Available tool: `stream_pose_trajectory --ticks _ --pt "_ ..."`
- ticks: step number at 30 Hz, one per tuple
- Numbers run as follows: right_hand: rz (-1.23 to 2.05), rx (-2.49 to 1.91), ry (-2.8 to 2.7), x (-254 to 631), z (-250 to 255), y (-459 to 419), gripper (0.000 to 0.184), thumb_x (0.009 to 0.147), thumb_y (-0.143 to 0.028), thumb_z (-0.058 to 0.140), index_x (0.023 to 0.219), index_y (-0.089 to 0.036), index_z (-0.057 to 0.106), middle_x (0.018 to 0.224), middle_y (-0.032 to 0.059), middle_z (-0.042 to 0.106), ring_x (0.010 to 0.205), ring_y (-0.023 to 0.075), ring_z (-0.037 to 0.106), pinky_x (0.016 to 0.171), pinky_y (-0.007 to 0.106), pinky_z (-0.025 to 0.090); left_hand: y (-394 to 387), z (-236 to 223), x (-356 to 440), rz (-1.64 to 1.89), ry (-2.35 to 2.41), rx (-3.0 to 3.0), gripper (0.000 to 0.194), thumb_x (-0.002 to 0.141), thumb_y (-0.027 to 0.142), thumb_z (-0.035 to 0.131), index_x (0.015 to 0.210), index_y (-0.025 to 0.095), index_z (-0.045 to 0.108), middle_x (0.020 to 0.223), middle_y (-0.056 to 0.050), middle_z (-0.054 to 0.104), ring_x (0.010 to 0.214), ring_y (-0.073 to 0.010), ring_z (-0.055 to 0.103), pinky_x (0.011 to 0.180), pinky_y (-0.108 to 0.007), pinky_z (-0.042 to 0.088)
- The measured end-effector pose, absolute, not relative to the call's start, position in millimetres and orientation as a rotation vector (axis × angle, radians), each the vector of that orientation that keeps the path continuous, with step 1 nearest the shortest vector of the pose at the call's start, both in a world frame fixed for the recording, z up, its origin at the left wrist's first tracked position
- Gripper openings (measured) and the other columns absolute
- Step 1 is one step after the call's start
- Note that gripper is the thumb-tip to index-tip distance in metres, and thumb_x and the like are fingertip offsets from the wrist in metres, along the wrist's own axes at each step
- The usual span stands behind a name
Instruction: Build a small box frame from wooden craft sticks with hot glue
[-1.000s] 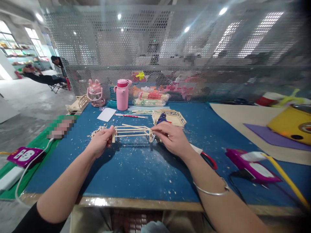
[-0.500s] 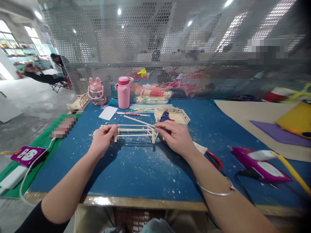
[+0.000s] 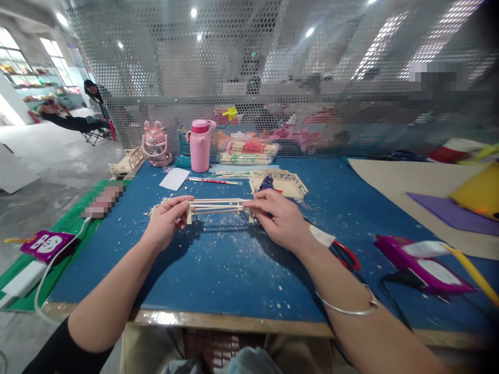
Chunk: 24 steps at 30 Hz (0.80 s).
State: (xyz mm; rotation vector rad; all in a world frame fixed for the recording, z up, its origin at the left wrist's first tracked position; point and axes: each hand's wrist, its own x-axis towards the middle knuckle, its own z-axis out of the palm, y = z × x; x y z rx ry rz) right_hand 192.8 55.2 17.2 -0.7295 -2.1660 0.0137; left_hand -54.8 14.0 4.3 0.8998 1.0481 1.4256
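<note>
A small frame of pale wooden sticks (image 3: pixel 189 215) with short legs is held up over the blue tabletop. My left hand (image 3: pixel 166 221) is closed on its left end, thumb and fingers pinching near the corner. At the right end, my right hand (image 3: pixel 278 215) pinches a thin wooden stick (image 3: pixel 220 210) that runs along the frame toward the left. The fingertips hide where stick and frame meet. Behind my right hand, a dark blue tool (image 3: pixel 267 183) lies on a wooden stick tray (image 3: pixel 294 191).
Red-handled scissors (image 3: pixel 346 255) and a purple device (image 3: pixel 423 265) with a cord lie at right. Toward the back stand a pink bottle (image 3: pixel 200 150), a clear pink jug (image 3: pixel 155 148) and bagged sticks (image 3: pixel 247 155). Wood scraps dot the blue table (image 3: pixel 218 280). A person (image 3: pixel 95 101) sits far left.
The loose stick in my right hand has swung down from a slant above the frame to lie along it. The frame appears slightly tipped and raised.
</note>
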Motion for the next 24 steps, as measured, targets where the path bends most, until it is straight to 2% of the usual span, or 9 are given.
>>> stream_pose_trajectory --ticks 3,9,20,24 --pt "-0.001 -0.728 -2.168 192.8 16.7 55.5 0.022 0.084 -0.014 0.048 0.085 -0.021 0.069 0.081 0.0045 0.058 0.071 0.0139 0.057 0.064 0.027 0.047 13.8 4.6 -54.5 1.425 1.048 0.888 0.029 0.061 0.031 0.074 0.084 0.015 0.068 0.055 0.004 0.056 0.044 -0.005 0.044 0.039 -0.015 0.033" --pt "0.008 -0.783 -2.129 193.9 16.4 56.8 0.019 0.086 -0.017 0.049 0.088 -0.02 0.068 0.085 0.0059 0.062 0.079 0.0165 0.059 0.07 0.03 0.047 13.8 5.2 -53.5 1.42 1.04 0.884 0.028 0.06 0.032 0.075 0.08 0.015 0.067 0.061 0.001 0.063 0.044 -0.004 0.045 0.041 -0.015 0.032" --pt "0.044 -0.799 -2.189 195.8 14.8 57.0 0.023 0.085 -0.013 0.047 0.094 -0.02 0.067 0.088 0.0061 0.061 0.08 0.0162 0.059 0.069 0.03 0.048 14.7 0.3 -55.6 1.412 1.107 1.087 0.041 0.062 0.047 0.073 0.086 0.014 0.071 0.063 -0.001 0.063 0.048 -0.0065 0.046 0.046 -0.019 0.034" --pt "0.087 -0.773 -2.212 194.9 17.2 55.5 0.022 0.087 -0.016 0.046 0.092 -0.02 0.067 0.087 0.0061 0.061 0.077 0.0154 0.059 0.068 0.029 0.048 15.3 -1.7 -55.6 1.419 1.137 1.148 0.041 0.06 0.05 0.074 0.08 0.014 0.069 0.061 0.001 0.062 0.05 -0.0073 0.047 0.049 -0.02 0.036"
